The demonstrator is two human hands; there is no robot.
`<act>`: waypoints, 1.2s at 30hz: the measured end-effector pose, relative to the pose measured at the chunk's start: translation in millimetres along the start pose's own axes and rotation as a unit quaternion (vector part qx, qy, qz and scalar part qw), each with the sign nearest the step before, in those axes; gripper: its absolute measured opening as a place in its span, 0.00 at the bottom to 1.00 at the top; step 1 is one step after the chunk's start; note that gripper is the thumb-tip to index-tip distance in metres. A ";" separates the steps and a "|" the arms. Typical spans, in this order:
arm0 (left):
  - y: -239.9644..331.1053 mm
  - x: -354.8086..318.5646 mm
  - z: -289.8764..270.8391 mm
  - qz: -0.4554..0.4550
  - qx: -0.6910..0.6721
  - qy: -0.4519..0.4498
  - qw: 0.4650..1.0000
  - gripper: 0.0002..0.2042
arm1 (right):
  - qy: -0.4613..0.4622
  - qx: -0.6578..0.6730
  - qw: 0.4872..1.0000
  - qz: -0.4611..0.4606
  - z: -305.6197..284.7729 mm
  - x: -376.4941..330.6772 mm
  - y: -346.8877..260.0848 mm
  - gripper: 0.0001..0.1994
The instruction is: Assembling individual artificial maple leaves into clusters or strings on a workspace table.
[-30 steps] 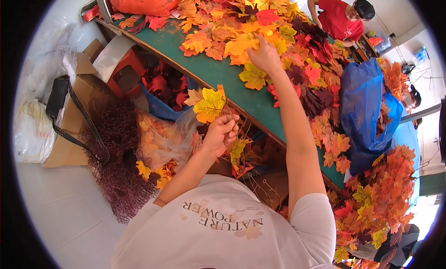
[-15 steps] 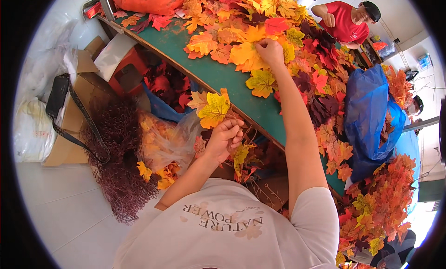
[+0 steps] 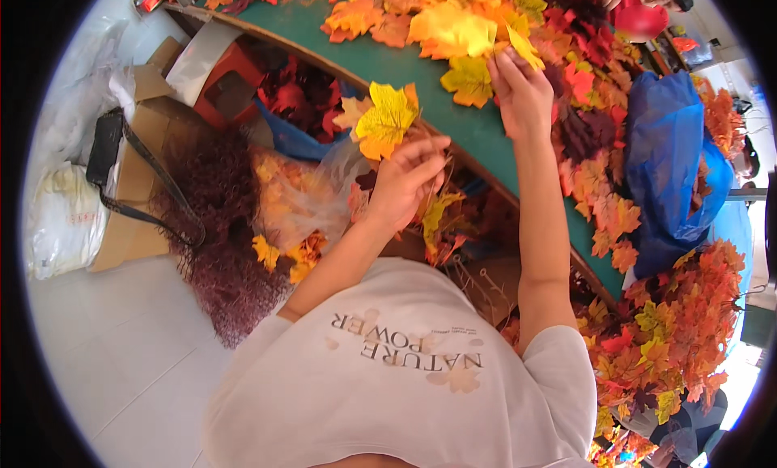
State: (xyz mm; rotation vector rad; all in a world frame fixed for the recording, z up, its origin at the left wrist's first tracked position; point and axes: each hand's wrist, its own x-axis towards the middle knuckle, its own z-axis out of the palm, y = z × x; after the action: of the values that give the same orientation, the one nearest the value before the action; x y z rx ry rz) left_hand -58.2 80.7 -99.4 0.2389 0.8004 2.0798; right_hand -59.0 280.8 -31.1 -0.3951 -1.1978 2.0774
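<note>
My left hand point(image 3: 409, 181) is closed on a thin artificial leaf branch, its fingers curled together around the stem. A yellow maple leaf point(image 3: 387, 120) with a paler orange one behind it sits at the branch's upper end; more leaves hang below the hand. Over the near side of the leaf pile, my right hand point(image 3: 522, 92) pinches a yellow leaf point(image 3: 526, 49) between thumb and fingers. Just left of those fingertips lie a bright yellow-orange leaf point(image 3: 453, 31) and a yellow-green leaf point(image 3: 469, 81).
Red, orange and dark leaves cover much of the green tabletop point(image 3: 299, 43). At right are a blue bag point(image 3: 668, 160) and a heap of leaf branches point(image 3: 672, 330). Dark wiry stems point(image 3: 218, 249) and a cardboard box point(image 3: 133, 201) stand left. A person in red point(image 3: 639, 15) is across the table.
My right hand has drawn back from the pile toward me and now holds a yellow leaf. My left hand still grips its branch. The whole view has shifted, moving the table upward.
</note>
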 end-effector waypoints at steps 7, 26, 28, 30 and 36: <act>-16.0 -7.9 14.9 0.086 -0.002 -0.004 0.996 0.18 | 0.114 0.015 0.987 0.110 -13.8 -124.7 42.2 0.06; -28.3 -16.2 17.7 0.041 -0.035 0.006 0.999 0.13 | 0.128 0.136 0.977 0.100 -16.1 -153.6 51.2 0.04; -30.8 -14.8 15.9 0.048 -0.034 0.012 0.998 0.13 | 0.124 0.126 0.980 0.095 -17.8 -155.2 54.3 0.04; -31.8 -14.1 15.1 0.047 -0.031 0.018 0.998 0.15 | 0.108 0.095 0.987 0.070 -18.4 -157.1 56.0 0.05; -32.9 -10.1 8.7 0.042 -0.026 0.006 0.999 0.13 | 0.050 0.028 0.997 0.051 -25.7 -158.7 56.2 0.06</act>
State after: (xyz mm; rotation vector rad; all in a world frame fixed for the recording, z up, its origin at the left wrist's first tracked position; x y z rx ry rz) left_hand -26.4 90.3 -111.8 0.2354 0.7529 2.1809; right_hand 45.0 167.6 -104.5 -0.5370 -1.0785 2.1470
